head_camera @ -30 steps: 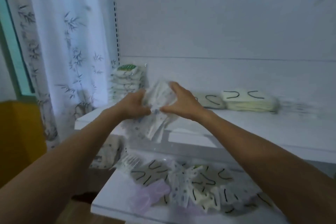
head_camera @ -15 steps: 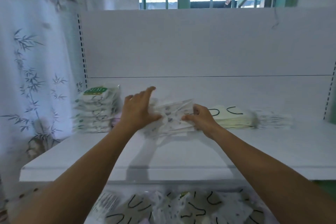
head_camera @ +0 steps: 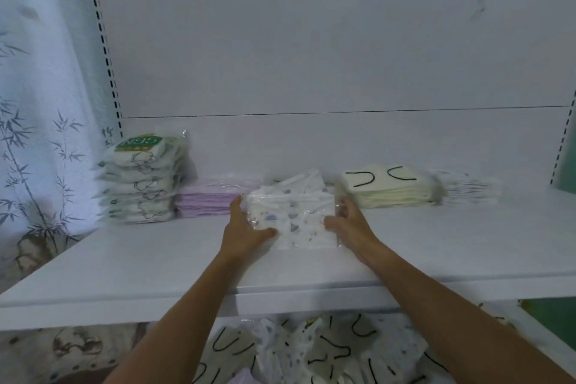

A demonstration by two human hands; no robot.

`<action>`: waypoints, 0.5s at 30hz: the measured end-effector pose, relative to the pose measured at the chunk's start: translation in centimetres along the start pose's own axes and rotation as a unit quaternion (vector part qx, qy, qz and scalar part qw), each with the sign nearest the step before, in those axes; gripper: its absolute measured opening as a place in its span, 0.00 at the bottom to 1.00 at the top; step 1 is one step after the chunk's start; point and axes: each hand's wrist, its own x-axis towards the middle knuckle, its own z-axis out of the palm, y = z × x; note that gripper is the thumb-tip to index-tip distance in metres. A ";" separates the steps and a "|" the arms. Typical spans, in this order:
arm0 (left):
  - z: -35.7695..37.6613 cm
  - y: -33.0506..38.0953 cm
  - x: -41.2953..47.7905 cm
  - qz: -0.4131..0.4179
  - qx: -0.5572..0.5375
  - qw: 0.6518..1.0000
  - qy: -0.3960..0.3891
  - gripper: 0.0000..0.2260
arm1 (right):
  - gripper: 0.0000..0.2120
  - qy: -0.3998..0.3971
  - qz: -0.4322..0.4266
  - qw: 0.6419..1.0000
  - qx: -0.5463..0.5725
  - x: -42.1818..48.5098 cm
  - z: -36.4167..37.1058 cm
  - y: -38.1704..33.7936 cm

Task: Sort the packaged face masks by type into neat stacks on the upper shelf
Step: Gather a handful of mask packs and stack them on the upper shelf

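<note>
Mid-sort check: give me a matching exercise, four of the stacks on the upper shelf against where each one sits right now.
Stacks
1. green-labelled stack
2. lilac stack
3. dotted stack
4. cream stack

Places
A. gripped between the left hand and the right hand
B. farthest left on the upper shelf, the tallest
C. just right of the right hand, black ear loops on top
D. between the tallest stack and the left hand

Pairs: 1-B, 2-D, 3-A, 4-C
</note>
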 end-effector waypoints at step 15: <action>-0.1 0.3 -1.3 0.147 0.110 0.982 0.035 0.20 | 0.48 0.050 -0.171 0.978 -0.107 -1.8 0.3 -0.3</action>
